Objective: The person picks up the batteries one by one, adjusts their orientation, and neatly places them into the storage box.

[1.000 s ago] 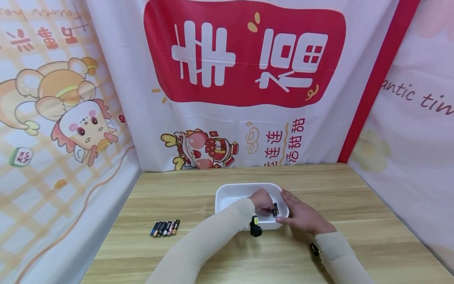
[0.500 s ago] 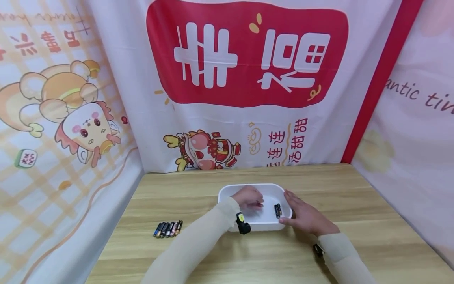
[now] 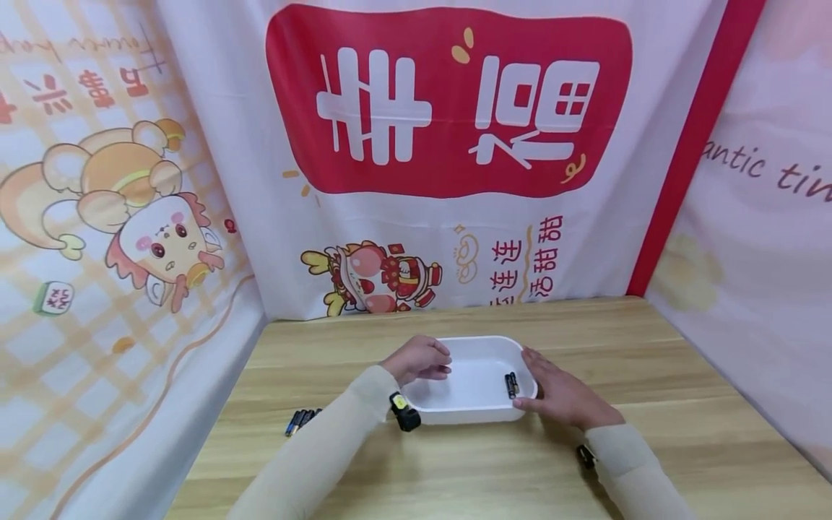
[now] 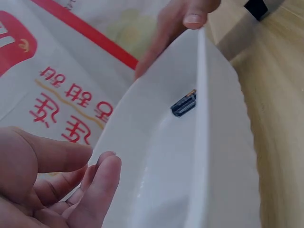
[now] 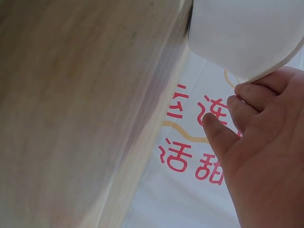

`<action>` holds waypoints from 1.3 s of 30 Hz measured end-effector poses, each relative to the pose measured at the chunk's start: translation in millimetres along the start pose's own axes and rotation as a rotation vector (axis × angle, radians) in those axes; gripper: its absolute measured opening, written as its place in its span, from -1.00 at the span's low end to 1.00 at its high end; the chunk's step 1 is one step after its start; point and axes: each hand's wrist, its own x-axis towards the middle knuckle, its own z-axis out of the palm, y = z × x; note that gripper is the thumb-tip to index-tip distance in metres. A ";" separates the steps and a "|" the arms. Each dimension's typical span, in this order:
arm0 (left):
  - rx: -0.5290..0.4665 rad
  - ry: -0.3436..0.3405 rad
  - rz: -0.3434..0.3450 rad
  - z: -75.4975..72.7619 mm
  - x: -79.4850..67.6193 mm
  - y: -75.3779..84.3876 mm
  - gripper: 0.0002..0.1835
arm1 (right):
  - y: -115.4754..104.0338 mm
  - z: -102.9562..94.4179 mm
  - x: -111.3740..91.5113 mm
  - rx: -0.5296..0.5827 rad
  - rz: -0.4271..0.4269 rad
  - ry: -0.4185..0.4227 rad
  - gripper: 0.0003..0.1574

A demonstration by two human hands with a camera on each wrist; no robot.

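Observation:
A white plastic bin [image 3: 464,416] with rounded corners stands on the table, and two dark batteries [image 3: 511,385] lie side by side at its right end. My right hand [image 3: 564,393] holds that end from outside, its thumb at the near rim and its fingers along the far corner. Over the bin's left end is my left hand [image 3: 419,360], fingers loosely bent and a gap between thumb and fingertips. Nothing shows between them in the left wrist view, where the battery pair [image 4: 184,103] lies at the bin's far end.
More batteries [image 3: 301,419] lie in a row on the wooden table [image 3: 494,469] to the left, partly hidden by my left sleeve [image 3: 312,451]. Printed cloth [image 3: 448,166] hangs behind the table and on both sides.
My left hand has moved left, from beside the batteries at the bin's right end to its left end. Its sleeve now covers part of the battery row. My right hand stays at the bin.

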 end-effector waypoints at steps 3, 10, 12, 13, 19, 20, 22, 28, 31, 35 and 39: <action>-0.023 0.018 0.004 -17.8 -10.6 0.4 -0.67 | -1.3 -0.2 -0.2 0.007 0.007 -0.007 0.33; -0.086 0.048 0.010 -48.5 -35.9 -2.7 -0.68 | 2.1 0.0 0.3 -0.021 -0.018 0.002 0.34; -0.091 0.047 0.019 -55.1 -41.2 -6.8 -0.69 | 4.0 -0.6 0.3 -0.026 -0.028 0.008 0.34; -0.089 0.049 0.024 -58.4 -43.8 -9.8 -0.70 | 4.8 -0.5 0.0 -0.028 -0.034 0.010 0.34; -0.103 0.090 0.030 -85.8 -58.5 -33.0 -0.73 | 4.3 -0.7 -2.2 -0.010 -0.051 0.004 0.35; -0.115 0.099 0.031 -91.3 -60.9 -36.5 -0.75 | 3.9 -0.8 -2.3 -0.008 -0.051 0.002 0.35; -0.145 0.109 0.037 -101.6 -66.3 -42.4 -0.78 | 3.0 -1.1 -2.0 -0.007 -0.050 0.001 0.35; -0.182 0.133 0.042 -126.6 -84.9 -55.9 -0.77 | 1.4 0.9 0.3 -0.023 -0.051 0.011 0.36; -0.171 0.161 0.019 -137.2 -95.1 -63.0 -0.75 | 1.2 2.4 0.1 -0.045 -0.061 0.017 0.37; -0.156 0.190 0.020 -151.0 -106.5 -68.6 -0.74 | 1.4 2.2 0.0 -0.062 -0.082 0.030 0.37; -0.157 0.185 0.051 -167.6 -114.8 -72.2 -0.73 | 2.2 -0.2 -0.2 -0.069 -0.093 0.033 0.37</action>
